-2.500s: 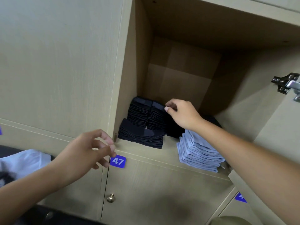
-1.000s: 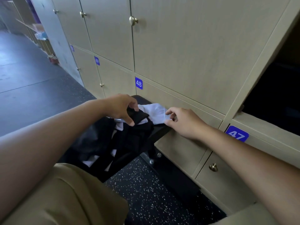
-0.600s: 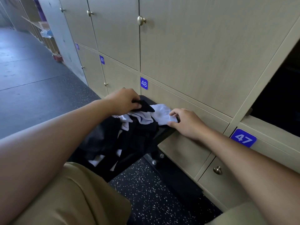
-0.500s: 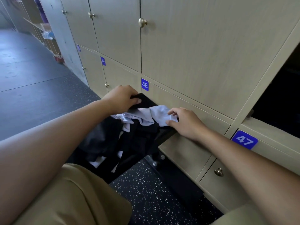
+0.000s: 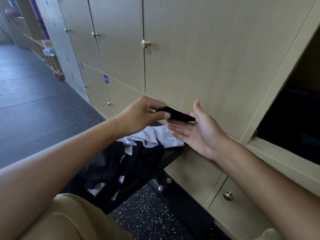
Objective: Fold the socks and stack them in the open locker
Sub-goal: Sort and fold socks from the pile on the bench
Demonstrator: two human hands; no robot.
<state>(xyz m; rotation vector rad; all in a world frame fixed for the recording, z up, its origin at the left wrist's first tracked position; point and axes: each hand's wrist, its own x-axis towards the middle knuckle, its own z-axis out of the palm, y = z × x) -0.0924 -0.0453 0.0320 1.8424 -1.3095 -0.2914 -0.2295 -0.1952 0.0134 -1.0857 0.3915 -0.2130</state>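
A wall of lockers (image 5: 199, 54) in pale wood fills most of the view, with closed doors and small brass knobs (image 5: 146, 43). At the right edge one locker is open (image 5: 294, 122); its inside is dark and what lies in it cannot be seen from here. Below is a dark speckled floor (image 5: 147, 217). Near the lockers, low in the middle, lies a pile of socks (image 5: 138, 156), black ones and white ones mixed together, loose and not folded. Above this pile the two hands meet. The left hand (image 5: 138, 116) pinches a black sock (image 5: 176, 116) between the thumb and the curled fingers, holding it out flat toward the right. The right hand (image 5: 199, 132) is released, palm turned up and fingers straight, and it grasps nothing; the far end of the black sock is over its fingers, but I cannot tell if it touches them. A blue tag (image 5: 106, 78) with the number 49 sits on a door further left.
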